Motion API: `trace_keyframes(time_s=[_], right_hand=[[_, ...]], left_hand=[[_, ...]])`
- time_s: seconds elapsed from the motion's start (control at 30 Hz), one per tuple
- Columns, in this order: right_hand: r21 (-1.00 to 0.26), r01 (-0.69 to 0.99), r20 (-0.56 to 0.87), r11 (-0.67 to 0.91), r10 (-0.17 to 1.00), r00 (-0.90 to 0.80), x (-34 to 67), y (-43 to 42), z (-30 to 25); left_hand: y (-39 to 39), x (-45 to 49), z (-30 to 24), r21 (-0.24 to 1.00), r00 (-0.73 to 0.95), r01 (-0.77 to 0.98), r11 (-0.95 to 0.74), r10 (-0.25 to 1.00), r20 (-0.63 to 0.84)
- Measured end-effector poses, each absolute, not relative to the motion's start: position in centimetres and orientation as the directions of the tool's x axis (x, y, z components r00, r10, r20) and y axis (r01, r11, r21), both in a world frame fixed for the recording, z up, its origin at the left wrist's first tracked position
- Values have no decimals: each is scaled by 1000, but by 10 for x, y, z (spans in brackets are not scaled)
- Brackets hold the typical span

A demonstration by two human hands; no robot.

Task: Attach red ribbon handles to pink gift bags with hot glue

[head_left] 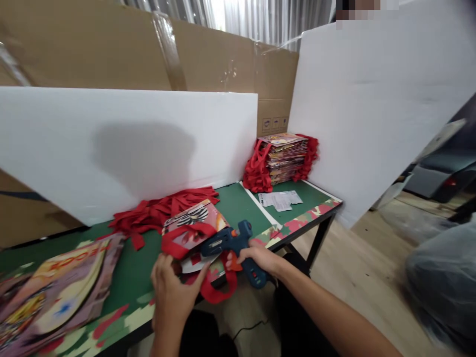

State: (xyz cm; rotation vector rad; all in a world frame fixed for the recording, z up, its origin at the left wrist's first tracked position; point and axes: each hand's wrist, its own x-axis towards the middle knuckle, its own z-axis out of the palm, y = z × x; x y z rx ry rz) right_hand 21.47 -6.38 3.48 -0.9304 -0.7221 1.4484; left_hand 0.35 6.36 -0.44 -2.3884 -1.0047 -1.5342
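My right hand (256, 257) is wrapped round the handle of a dark blue glue gun (226, 240) with an orange trigger. Its nozzle end points left, over a printed paper bag (191, 218) with a zebra picture and red strap handles (223, 292). My left hand (176, 285) grips the near left edge of this bag, thumb and fingers on either side. The gun hides part of the bag, so whether the nozzle touches it I cannot tell. Just behind the bag lies a heap of loose red straps (159, 210).
Flat printed bags (63, 292) lie at the table's left. A tall stack of bags with red handles (286, 156) stands at the far right corner, behind a paper sheet (280, 199). White boards (223, 129) and cardboard (215, 54) wall the green table (238, 203).
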Motion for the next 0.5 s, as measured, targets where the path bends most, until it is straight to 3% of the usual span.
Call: trace_keyframes(time_s=[0.33,0.5], right_hand=[[-846,-518,-140,-125,990,-12,213,-72,18],[-895,-418,-188,-156,982,37,214,-73,10]], left_hand=[[41,-6,-7,266,305,629,-730,546,780],[39,-7,-11,297,301,636,-713,583,755]])
